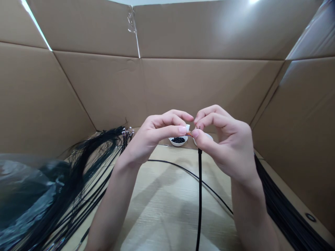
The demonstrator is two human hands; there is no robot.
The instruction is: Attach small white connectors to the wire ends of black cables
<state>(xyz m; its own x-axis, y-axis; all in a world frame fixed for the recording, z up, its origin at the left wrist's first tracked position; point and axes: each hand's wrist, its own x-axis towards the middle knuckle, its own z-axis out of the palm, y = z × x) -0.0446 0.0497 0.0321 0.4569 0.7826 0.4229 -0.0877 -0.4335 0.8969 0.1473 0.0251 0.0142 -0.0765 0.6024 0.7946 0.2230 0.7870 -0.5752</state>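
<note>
My left hand [164, 130] pinches a small white connector [187, 128] between thumb and index finger. Close on its right, my right hand [222, 136] grips thin coloured wires [190, 133] at the end of a black cable [200, 195]. The wires run between the fingertips of both hands, by the connector. From below the right fingertips the cable hangs down toward the bottom edge. Behind the hands stand a white bowl of small black parts [178, 140] and a second white bowl [209, 137], partly hidden by my right hand.
A large bundle of black cables [86, 164] and a clear plastic bag [26, 195] lie at the left. More black cables [285, 216] lie at the right. One cable crosses the wooden tabletop [157, 195]. Cardboard walls [209, 83] enclose the table.
</note>
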